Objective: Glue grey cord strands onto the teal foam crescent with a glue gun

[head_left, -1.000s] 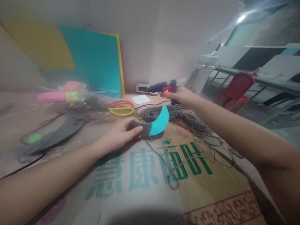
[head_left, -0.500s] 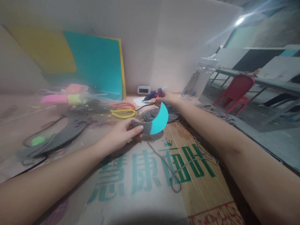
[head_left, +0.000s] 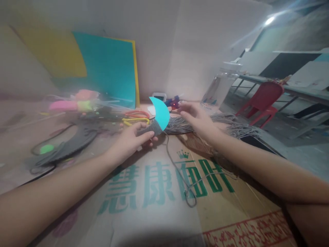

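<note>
My left hand (head_left: 131, 139) pinches the lower end of a turquoise crescent cutout (head_left: 162, 116), where grey yarn (head_left: 156, 127) is wrapped round it. The bare tip points up and to the left. From the wrapped end a loose yarn strand (head_left: 172, 161) trails down and curls on the cardboard. My right hand (head_left: 197, 120) is raised to the right of the crescent, fingers apart, with nothing seen in it. Just beyond its fingertips lies a blue glue gun (head_left: 174, 101) with a red light, partly hidden by the crescent. A grey yarn bundle (head_left: 181, 126) lies behind and below this hand.
Printed cardboard (head_left: 159, 219) covers the table. Scissors with red and yellow handles (head_left: 136, 120) lie behind my left hand. A grey curved piece (head_left: 69, 145) is at left, near bagged bright materials (head_left: 84, 101). A clear bottle (head_left: 218, 89) and a small digital clock (head_left: 159, 95) stand at the back.
My right hand has let go of the glue gun and drawn back toward me, its fingers spreading. The left hand has turned the crescent, swinging its bare tip to the left.
</note>
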